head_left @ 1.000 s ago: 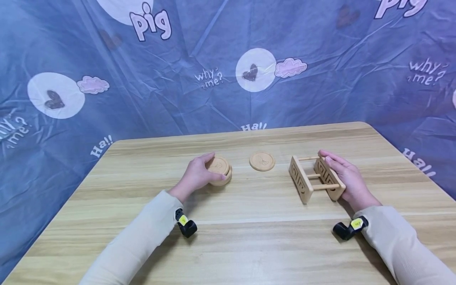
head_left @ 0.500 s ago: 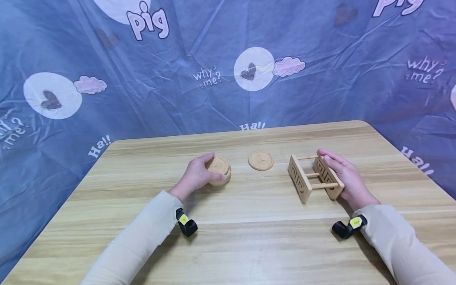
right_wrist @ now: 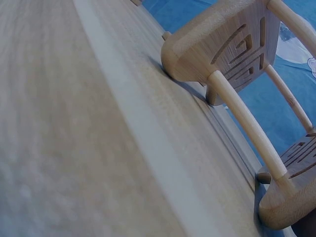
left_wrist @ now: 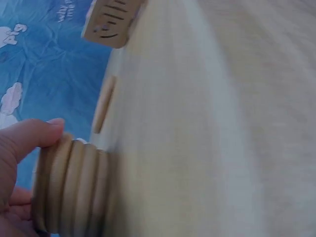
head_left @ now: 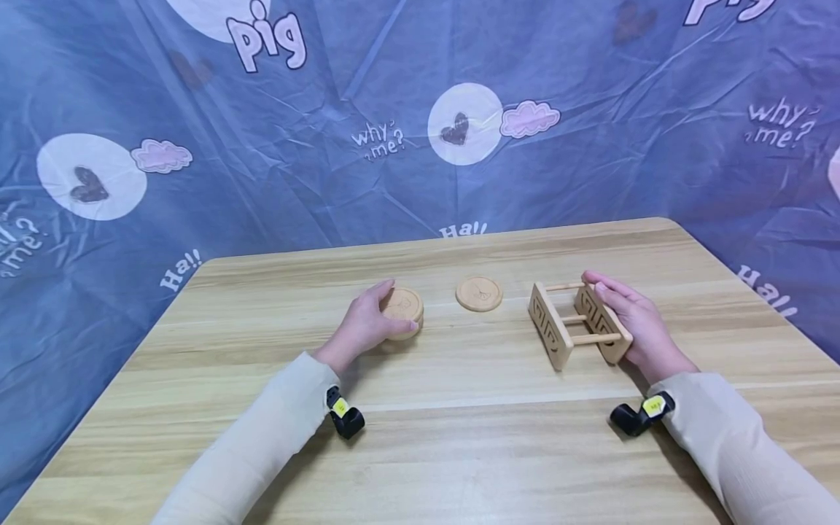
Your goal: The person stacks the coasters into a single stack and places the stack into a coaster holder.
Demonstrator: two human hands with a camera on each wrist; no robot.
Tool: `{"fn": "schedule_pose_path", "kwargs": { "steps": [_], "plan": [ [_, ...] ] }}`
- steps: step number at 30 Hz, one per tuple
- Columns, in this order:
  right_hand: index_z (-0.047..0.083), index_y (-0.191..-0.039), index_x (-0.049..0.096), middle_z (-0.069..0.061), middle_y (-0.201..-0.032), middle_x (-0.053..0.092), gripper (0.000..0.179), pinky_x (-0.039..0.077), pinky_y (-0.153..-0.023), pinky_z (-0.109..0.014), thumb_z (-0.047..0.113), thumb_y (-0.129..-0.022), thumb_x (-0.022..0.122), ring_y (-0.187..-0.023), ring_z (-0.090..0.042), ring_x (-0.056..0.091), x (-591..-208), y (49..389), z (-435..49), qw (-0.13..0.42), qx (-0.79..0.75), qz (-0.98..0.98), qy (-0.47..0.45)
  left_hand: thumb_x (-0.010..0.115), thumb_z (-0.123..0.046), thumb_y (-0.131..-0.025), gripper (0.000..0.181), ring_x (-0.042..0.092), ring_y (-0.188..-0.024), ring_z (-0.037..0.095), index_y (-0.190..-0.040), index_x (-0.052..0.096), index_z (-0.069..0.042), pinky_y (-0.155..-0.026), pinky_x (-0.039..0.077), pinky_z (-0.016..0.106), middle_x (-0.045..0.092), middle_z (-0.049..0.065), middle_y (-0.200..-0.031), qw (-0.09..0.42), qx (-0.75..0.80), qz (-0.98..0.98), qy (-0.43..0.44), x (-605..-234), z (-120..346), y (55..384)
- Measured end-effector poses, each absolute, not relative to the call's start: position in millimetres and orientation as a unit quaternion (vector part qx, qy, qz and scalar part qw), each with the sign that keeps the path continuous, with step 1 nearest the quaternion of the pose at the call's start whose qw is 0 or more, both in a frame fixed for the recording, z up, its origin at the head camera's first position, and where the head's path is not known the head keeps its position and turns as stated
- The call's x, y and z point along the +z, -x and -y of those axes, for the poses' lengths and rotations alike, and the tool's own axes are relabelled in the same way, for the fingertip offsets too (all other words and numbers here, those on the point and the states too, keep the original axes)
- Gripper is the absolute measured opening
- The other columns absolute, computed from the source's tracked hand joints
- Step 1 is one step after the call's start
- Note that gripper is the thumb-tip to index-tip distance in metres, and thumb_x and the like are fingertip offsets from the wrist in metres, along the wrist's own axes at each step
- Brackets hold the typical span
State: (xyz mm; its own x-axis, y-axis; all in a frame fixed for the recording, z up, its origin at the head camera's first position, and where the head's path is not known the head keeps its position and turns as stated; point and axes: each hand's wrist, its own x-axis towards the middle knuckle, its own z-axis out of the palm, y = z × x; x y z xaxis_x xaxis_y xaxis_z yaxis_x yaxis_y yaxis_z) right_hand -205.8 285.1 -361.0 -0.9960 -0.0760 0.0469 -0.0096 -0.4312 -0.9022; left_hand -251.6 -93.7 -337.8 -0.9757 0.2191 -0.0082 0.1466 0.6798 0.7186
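Round wooden coasters form a stack left of the table's middle, the top one engraved. My left hand grips the stack's upper part, thumb on the near side and fingers on the far side. In the left wrist view, the coasters show edge-on, several deep, with my thumb at the top one's rim. To the right, a wooden coaster rack stands on the table, its two fretwork sides joined by rods. My right hand holds its right side, thumb over the upper edge. The right wrist view shows the rack close up.
A single coaster lies flat between the stack and the rack. The wooden table ends at the back before a blue printed cloth. Both sleeves carry black wrist cameras.
The top of the stack, which sat offset from the coasters beneath, now lines up with them under my left hand. My right hand stays on the rack. The head view shifts slightly.
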Motion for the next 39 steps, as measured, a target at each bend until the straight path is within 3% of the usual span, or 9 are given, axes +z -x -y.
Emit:
{"fn": "schedule_pose_path", "kwargs": {
  "steps": [6, 10, 16, 21, 27, 39],
  "plan": [
    [0.022, -0.111, 0.065, 0.017, -0.107, 0.064, 0.026, 0.052, -0.077, -0.018, 0.014, -0.093, 0.049, -0.095, -0.001, 0.060, -360.4, 206.3, -284.6, 0.019, -0.839, -0.543, 0.043, 0.082, -0.037, -0.059, 0.116, 0.004, -0.139, 0.032, -0.147, 0.008, -0.013, -0.113, 0.007, 0.048, 0.006, 0.005, -0.153, 0.001, 0.387, -0.915, -0.113, -339.5, 92.0, 245.1],
    [0.022, -0.112, 0.065, 0.017, -0.107, 0.064, 0.026, 0.052, -0.078, -0.017, 0.014, -0.092, 0.050, -0.095, 0.001, 0.059, -361.1, 207.5, -283.2, 0.017, -0.835, -0.548, 0.044, 0.081, -0.037, -0.061, 0.116, 0.000, -0.139, 0.034, -0.147, 0.006, -0.018, -0.113, 0.006, 0.051, 0.002, -0.001, -0.153, -0.032, 0.395, -0.909, -0.128, -331.3, 80.4, 243.1],
    [0.023, -0.112, 0.065, 0.018, -0.107, 0.063, 0.026, 0.052, -0.077, -0.017, 0.015, -0.093, 0.049, -0.095, 0.000, 0.059, -362.2, 208.0, -284.3, 0.016, -0.831, -0.555, 0.045, 0.081, -0.037, -0.062, 0.117, -0.005, -0.140, 0.021, -0.147, 0.001, -0.016, -0.114, 0.000, 0.042, -0.003, -0.002, -0.153, -0.043, 0.404, -0.903, -0.138, -320.3, 49.7, 241.0],
    [0.022, -0.113, 0.064, 0.018, -0.108, 0.063, 0.027, 0.052, -0.077, -0.018, 0.014, -0.093, 0.049, -0.095, 0.000, 0.060, -361.6, 206.6, -286.4, 0.020, -0.833, -0.551, 0.045, 0.079, -0.036, -0.065, 0.117, -0.002, -0.140, 0.024, -0.146, -0.004, -0.021, -0.113, 0.007, 0.042, -0.007, -0.005, -0.153, -0.032, 0.426, -0.893, -0.140, -321.7, 22.8, 238.7],
    [0.022, -0.113, 0.064, 0.018, -0.107, 0.063, 0.026, 0.052, -0.077, -0.018, 0.015, -0.093, 0.050, -0.095, 0.000, 0.059, -362.0, 206.6, -285.7, 0.025, -0.831, -0.554, 0.041, 0.078, -0.029, -0.068, 0.110, 0.005, -0.140, 0.016, -0.146, 0.001, -0.022, -0.113, 0.012, 0.036, -0.004, -0.010, -0.152, 0.010, 0.447, -0.879, -0.166, -331.0, 1.5, 233.8],
    [0.022, -0.112, 0.065, 0.016, -0.108, 0.064, 0.027, 0.054, -0.076, -0.021, 0.013, -0.094, 0.047, -0.094, -0.003, 0.061, -362.3, 207.4, -288.3, 0.030, -0.841, -0.539, 0.047, 0.080, -0.027, -0.066, 0.109, 0.012, -0.139, 0.022, -0.147, 0.007, -0.016, -0.113, 0.015, 0.036, 0.005, -0.001, -0.154, 0.060, 0.460, -0.875, -0.140, -356.2, -25.7, 243.6]
  ]
}}
